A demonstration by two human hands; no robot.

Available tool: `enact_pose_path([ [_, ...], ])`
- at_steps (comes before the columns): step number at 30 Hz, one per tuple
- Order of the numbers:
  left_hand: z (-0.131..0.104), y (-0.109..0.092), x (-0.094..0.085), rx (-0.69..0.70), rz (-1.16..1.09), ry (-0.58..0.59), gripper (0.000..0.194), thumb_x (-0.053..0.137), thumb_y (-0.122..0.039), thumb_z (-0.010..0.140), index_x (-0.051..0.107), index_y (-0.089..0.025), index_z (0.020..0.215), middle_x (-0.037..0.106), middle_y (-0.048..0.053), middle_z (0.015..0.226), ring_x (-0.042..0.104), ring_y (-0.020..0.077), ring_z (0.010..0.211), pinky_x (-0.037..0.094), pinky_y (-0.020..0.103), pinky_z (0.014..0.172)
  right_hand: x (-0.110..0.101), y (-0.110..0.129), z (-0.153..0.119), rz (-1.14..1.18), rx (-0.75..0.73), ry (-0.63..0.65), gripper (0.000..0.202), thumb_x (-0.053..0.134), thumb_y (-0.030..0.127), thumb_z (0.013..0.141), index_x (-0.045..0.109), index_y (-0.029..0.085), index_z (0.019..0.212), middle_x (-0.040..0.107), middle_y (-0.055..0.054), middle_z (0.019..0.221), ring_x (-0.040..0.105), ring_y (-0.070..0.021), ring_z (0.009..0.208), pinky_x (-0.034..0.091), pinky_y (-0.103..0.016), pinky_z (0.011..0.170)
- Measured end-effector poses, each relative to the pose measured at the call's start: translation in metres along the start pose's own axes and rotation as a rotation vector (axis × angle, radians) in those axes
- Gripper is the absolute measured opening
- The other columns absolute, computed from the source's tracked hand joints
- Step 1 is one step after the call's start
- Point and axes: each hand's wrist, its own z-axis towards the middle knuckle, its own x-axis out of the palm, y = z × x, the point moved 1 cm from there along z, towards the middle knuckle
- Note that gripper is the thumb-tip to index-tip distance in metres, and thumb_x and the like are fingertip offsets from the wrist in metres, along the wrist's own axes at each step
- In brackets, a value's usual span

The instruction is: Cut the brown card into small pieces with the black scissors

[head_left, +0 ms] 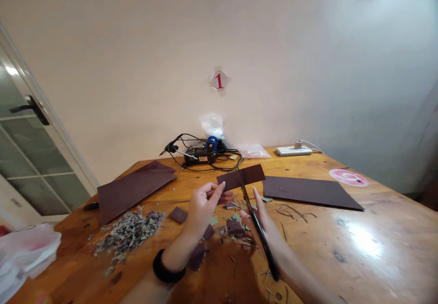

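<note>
My left hand [205, 203] pinches the left end of a dark brown strip [253, 174], held above the table. Black-handled scissors [258, 231] are in my right hand [268, 235], with their blades across the middle of the strip. Below my hands lie small dark squares, such as one dark piece [178, 214], along with greenish scraps and thin brown slivers [294, 210]. A heap of small shredded bits [130, 233] is to the left of my left hand.
Large dark sheets lie at the left [133, 190] and right [311, 192]. Behind are a black device with cables [200, 153], a power strip [294, 151] and a pink disc [349, 177]. A white plastic bag [30, 249] sits at the left edge.
</note>
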Motion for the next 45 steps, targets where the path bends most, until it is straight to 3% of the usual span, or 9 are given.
enact_pose_path([
  [3,0.001,0.002,0.000,0.002,0.010,0.006,0.036,0.073,-0.050,0.069,0.061,-0.017,0.066,0.073,0.005,0.066,0.071,0.0203,0.062,0.059,0.031,0.070,-0.001,-0.001,0.001,-0.060,-0.002,-0.013,0.087,0.046,0.059,0.085,0.005,0.019,0.151,0.054,-0.015,0.135,0.059,-0.0301,0.112,0.039,-0.046,0.099],
  [8,0.002,0.004,-0.003,0.018,0.007,-0.005,0.035,0.072,-0.050,0.071,0.060,-0.017,0.067,0.073,0.005,0.067,0.071,0.0200,0.062,0.059,0.030,0.068,-0.002,0.006,-0.001,-0.106,-0.031,-0.011,0.084,0.047,0.053,0.087,0.006,0.017,0.151,0.069,-0.013,0.108,0.065,-0.0295,0.098,0.048,-0.043,0.086],
  [12,0.002,0.002,-0.003,0.031,0.025,-0.021,0.037,0.072,-0.052,0.070,0.060,-0.017,0.067,0.072,0.005,0.066,0.071,0.0210,0.064,0.059,0.031,0.067,-0.001,0.010,-0.004,-0.085,-0.038,0.006,0.086,0.048,0.053,0.086,0.004,0.018,0.151,0.065,-0.014,0.116,0.060,-0.0285,0.110,0.045,-0.042,0.092],
  [16,0.002,0.000,-0.003,0.032,0.026,-0.005,0.038,0.072,-0.053,0.069,0.058,-0.018,0.067,0.072,0.005,0.065,0.071,0.0213,0.061,0.059,0.033,0.067,-0.001,0.009,-0.004,-0.051,-0.024,0.051,0.091,0.048,0.055,0.086,-0.004,0.017,0.151,0.068,-0.012,0.108,0.063,-0.0274,0.101,0.045,-0.043,0.091],
  [22,0.003,0.001,-0.003,0.019,0.046,0.022,0.039,0.072,-0.054,0.069,0.057,-0.018,0.067,0.073,0.006,0.068,0.071,0.0226,0.063,0.059,0.034,0.069,0.000,0.004,-0.003,0.010,-0.005,0.065,0.093,0.049,0.057,0.086,-0.006,0.019,0.150,0.057,-0.015,0.130,0.052,-0.0287,0.122,0.036,-0.046,0.102],
  [38,0.003,0.004,-0.005,0.040,0.048,0.026,0.037,0.070,-0.052,0.073,0.056,-0.018,0.069,0.073,0.007,0.071,0.071,0.0213,0.064,0.059,0.033,0.068,0.001,0.002,-0.002,0.031,0.014,0.022,0.090,0.052,0.057,0.084,0.003,0.021,0.151,0.045,-0.014,0.144,0.041,-0.0278,0.133,0.028,-0.048,0.109],
  [45,0.003,0.006,-0.005,0.037,0.072,0.021,0.036,0.068,-0.052,0.074,0.057,-0.018,0.069,0.073,0.006,0.070,0.071,0.0216,0.065,0.059,0.032,0.068,0.000,0.004,-0.002,-0.029,0.013,0.017,0.095,0.050,0.060,0.083,-0.002,0.019,0.151,0.035,-0.015,0.150,0.032,-0.0277,0.138,0.025,-0.048,0.110],
])
